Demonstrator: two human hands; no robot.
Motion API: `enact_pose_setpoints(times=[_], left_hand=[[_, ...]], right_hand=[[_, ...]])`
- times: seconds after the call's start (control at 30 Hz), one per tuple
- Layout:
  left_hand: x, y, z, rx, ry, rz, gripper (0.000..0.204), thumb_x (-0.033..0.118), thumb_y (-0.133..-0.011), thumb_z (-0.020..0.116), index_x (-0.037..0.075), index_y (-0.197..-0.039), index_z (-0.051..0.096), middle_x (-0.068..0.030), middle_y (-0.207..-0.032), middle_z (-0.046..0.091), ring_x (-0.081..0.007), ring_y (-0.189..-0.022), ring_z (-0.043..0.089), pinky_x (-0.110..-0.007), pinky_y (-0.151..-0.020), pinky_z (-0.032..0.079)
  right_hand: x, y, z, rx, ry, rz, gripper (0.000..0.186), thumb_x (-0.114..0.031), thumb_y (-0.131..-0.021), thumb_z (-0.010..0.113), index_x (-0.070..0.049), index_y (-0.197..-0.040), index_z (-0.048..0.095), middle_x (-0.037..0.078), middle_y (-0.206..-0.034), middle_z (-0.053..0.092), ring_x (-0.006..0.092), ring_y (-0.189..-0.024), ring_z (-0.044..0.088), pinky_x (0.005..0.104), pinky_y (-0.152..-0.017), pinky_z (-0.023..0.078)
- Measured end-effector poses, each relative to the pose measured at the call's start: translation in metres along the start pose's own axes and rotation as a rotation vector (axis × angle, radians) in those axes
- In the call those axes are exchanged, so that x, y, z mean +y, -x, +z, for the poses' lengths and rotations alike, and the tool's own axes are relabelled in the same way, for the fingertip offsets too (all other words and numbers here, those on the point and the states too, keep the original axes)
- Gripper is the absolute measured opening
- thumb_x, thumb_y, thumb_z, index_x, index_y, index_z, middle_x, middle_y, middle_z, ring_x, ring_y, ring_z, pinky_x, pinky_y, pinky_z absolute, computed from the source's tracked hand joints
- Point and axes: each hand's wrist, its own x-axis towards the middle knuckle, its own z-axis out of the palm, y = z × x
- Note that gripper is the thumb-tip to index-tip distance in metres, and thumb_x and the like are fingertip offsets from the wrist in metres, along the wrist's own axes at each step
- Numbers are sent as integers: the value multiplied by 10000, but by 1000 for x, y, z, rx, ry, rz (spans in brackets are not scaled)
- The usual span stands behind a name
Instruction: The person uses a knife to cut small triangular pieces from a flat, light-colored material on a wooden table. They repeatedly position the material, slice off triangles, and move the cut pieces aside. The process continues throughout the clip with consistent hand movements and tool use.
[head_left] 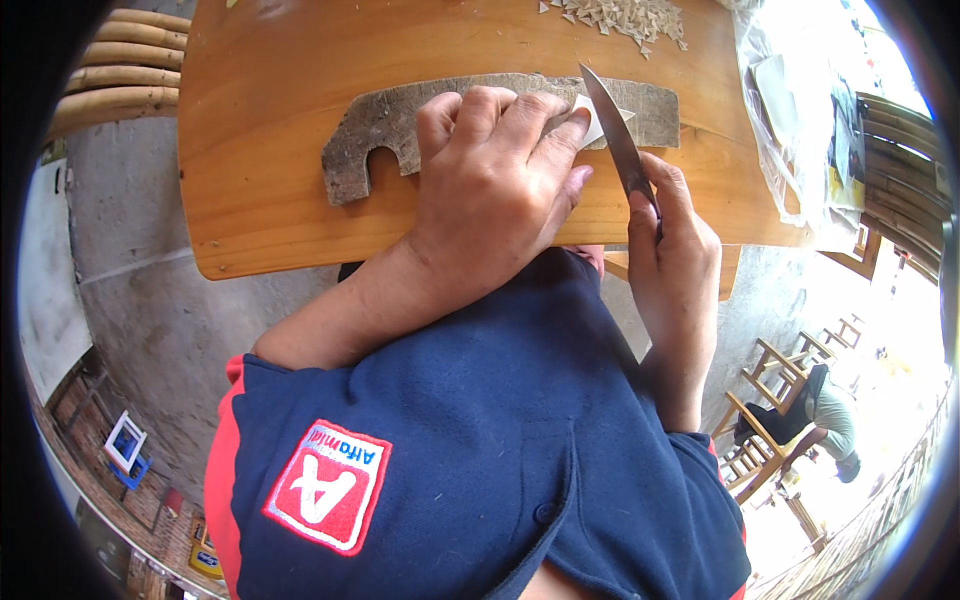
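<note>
Pale, honey-brown wood is forming the worktop (pixel 270 180), and its glossy grain is showing around a rough grey board (pixel 375 120). On that board, under the left hand (pixel 490 180), a thin white piece (pixel 594 126) is lying partly covered. The left hand is bending over it, fingers bunched and an index fingertip pressing near the piece's edge; whether the fingers are also pinching it I cannot tell. The right hand (pixel 682 240) is closing around the handle of a knife (pixel 617 130), whose narrow blade is pointing away from the body and crossing over the white piece.

Cutting seems to be the step in hand, with the blade being lined up or pushed through; whether its edge is biting yet I cannot tell. The next move is probably calling for a firm, short downward press while the left fingertips are staying clear of the edge.

The board is looking worn and scratched, with a rounded notch curving into its near side. Farther back, small flat chips (pixel 630 18), many of them three-cornered and cream-coloured, are lying in a loose heap. Clear, crinkled plastic (pixel 785 150) is bunching at the worktop's right side, catching bright light.
</note>
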Motion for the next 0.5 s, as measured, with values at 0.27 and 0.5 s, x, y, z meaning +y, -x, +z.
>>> enact_pose_setpoints(times=[0.27,0.5], left_hand=[[1,0,2,-22,-56,-11,381,280,-855,822,141,-1209,792,28,-1217,687,-200,-1108,568,-421,-1018,351],[2,-1,2,-19,-62,-6,367,277,-846,827,120,-1175,791,28,-1209,685,-199,-1102,565,-424,-1017,350]], right_hand=[[16,-10,-8,-6,106,-111,335,-9,-1030,602,-69,-1354,668,178,-952,725,209,-753,702,342,-734,573],[12,-12,-12,-38,126,-89,367,-13,-964,655,-141,-1304,711,158,-1027,772,335,-892,762,424,-766,607]])
